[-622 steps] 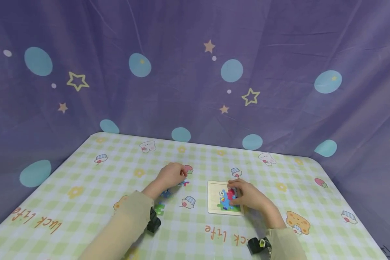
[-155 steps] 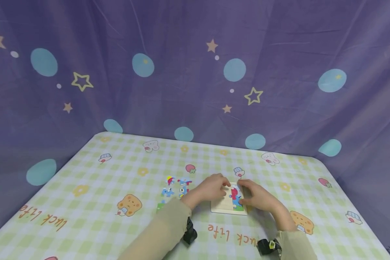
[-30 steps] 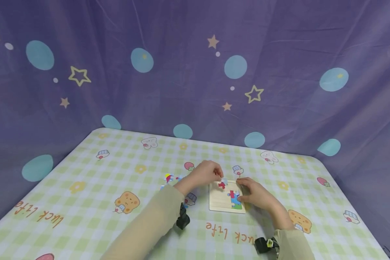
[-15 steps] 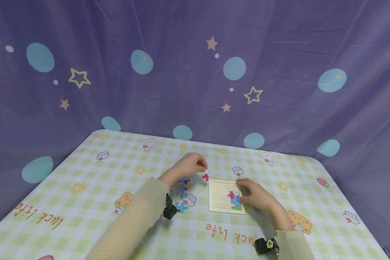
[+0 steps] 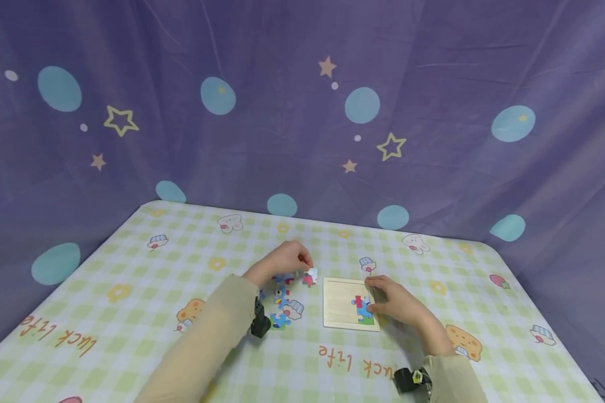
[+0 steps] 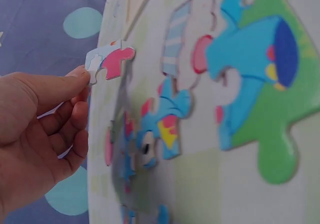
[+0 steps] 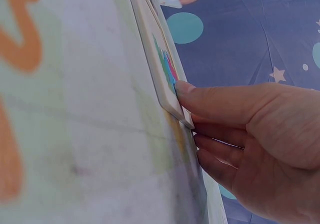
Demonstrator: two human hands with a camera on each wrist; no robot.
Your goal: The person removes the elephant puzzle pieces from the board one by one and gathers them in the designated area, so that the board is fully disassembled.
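Observation:
My left hand (image 5: 284, 257) pinches a jigsaw piece (image 6: 111, 59) in red, white and pale blue between thumb and index finger. It is held just left of the wooden puzzle tray (image 5: 338, 305). In the left wrist view the piece is tilted, its printed face showing. My right hand (image 5: 393, 302) grips the tray's right side, thumb over the rim and fingers along the outer edge. Joined red, blue and green pieces (image 5: 365, 312) lie in the tray's lower right, partly hidden by that thumb.
Several loose pieces lie on the checked tablecloth left of the tray, some under my left hand. Among them are a green-and-blue piece (image 6: 300, 78) and a blue piece with an eye (image 6: 160, 124). A purple curtain (image 5: 302, 140) hangs behind the table.
Over the last second my left hand has lifted the red-and-white piece from the tray's top and carried it left. The tray held more pieces earlier. My right hand keeps its grip.

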